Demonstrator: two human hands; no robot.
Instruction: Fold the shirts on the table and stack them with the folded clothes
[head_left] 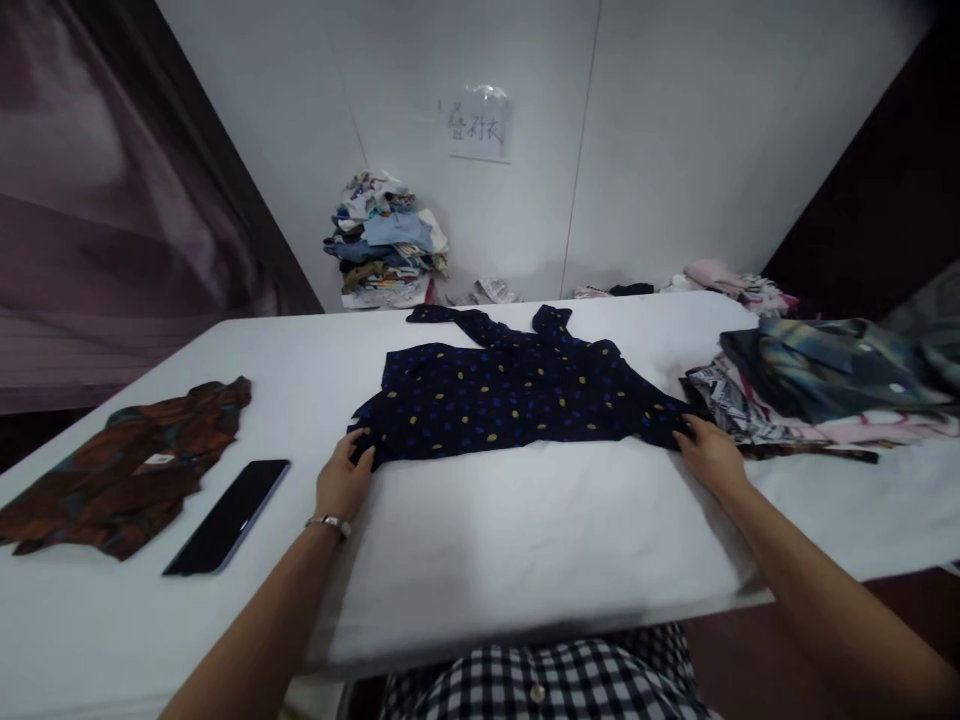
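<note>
A dark navy shirt (487, 395) with yellow and blue spots lies spread sideways across the white table. One of its sleeves points toward the far edge, and the other side reaches to the right. My left hand (345, 475) pinches the shirt's near left corner between thumb and fingers. At the right end of the shirt, my right hand (707, 455) grips the tip of the cloth. Between both hands the near edge of the shirt runs fairly straight.
A brown patterned garment (142, 465) and a black phone (229, 515) lie left on the white table (540, 520). Folded clothes (817, 375) are stacked at the right. Behind the table stand a tall clothes pile (390, 240) and a wall with a paper sign (480, 128).
</note>
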